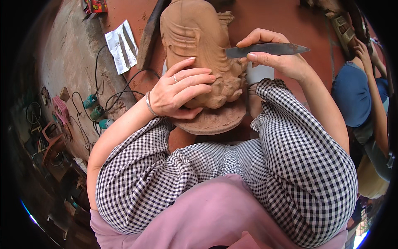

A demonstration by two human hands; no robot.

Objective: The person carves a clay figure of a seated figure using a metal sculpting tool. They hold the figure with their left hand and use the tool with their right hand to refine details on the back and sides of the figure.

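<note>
A brown carved wooden statue (pixel 203 39) with draped folds lies before me, its round base (pixel 211 122) between my knees. My left hand (pixel 178 89), with a ring and a bracelet, rests on the carving with fingers stretched out and slightly apart. In my right hand (pixel 277 54) is a flat grey metal file (pixel 269 50) with a pointed end, pinched between thumb and fingers. Its blunt end meets or nearly meets the statue's right side; the exact contact is too fine to tell. The point of the file sticks out to the right, past my hand.
At the upper left, a white packet (pixel 121 46) bears two dark slim tools. A wooden beam (pixel 150 37) lies beside the statue. Green power tools (pixel 98 112) with black cords are on the left. Another person (pixel 352 93) sits at the right, hands on a carved piece (pixel 342 30).
</note>
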